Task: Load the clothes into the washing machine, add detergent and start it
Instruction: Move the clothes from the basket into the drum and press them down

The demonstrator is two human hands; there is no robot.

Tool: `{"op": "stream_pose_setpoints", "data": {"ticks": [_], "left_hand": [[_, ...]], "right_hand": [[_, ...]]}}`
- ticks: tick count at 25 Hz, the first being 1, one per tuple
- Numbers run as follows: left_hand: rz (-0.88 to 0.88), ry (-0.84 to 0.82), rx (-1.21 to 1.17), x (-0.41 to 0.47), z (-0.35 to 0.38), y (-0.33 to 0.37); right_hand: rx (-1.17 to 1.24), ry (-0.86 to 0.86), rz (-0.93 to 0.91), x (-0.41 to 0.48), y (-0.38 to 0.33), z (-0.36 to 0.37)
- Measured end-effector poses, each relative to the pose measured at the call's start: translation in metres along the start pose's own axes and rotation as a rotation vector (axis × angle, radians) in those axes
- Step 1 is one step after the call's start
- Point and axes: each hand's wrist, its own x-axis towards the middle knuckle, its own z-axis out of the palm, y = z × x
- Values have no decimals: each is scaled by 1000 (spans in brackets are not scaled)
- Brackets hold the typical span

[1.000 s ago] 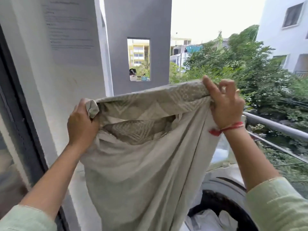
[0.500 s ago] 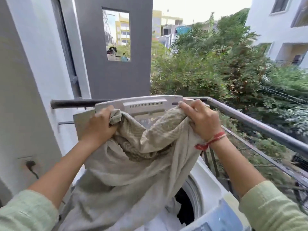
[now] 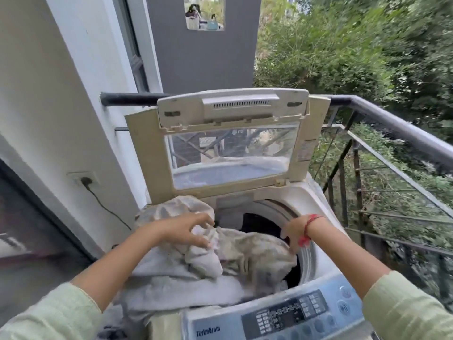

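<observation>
A white top-loading washing machine [image 3: 316,204] stands in front of me with its lid [image 3: 232,111] raised upright. A large beige cloth [image 3: 247,253] lies bunched over the left half of the drum opening [image 3: 259,223] and spills over the machine's left and front edge. My left hand [image 3: 186,230] hovers on the top of the cloth with fingers spread. My right hand [image 3: 293,233] points its fingers down at the cloth's right edge, just inside the drum rim; its fingertips are blurred. The blue control panel [image 3: 294,312] is at the near edge.
A white wall with a socket and plugged-in cable [image 3: 84,179] runs along the left, with a dark sliding door [image 3: 24,229] below it. A metal balcony railing [image 3: 397,128] closes the right side, with trees beyond. A grey wall [image 3: 196,60] stands behind the machine.
Both hands came down from chest height to the drum, bringing the cloth with them. The left hand has let go of the cloth's corner and spread its fingers. The view tilted downward.
</observation>
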Motion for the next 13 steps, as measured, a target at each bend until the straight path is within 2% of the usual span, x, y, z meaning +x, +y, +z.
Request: {"op": "stream_pose_setpoints", "data": {"ticks": [1,2,3,5,6,8,10,13], "left_hand": [[63,89,-165,-12,1,-11],[93,258,-303,-25,0,-24],[84,433,-378,-38,-3,-42],[-68,638,-254,-65,-4,-90],[-178,636,-126,-74,0,-115],[-373,490,-21,-91,20,-162],[-468,390,-118,-102,49,-191],[-423,436,-232,-104,75,-206]], "right_hand": [[16,-93,23,0,-5,2],[80,-35,31,1,-10,-2],[160,105,7,5,-16,-7],[232,408,-72,19,-46,-26],[265,551,-130,26,-69,-36],[392,725,-215,46,-131,-58],[475,663,-130,77,-191,-64],[767,507,5,122,-239,-36]]}}
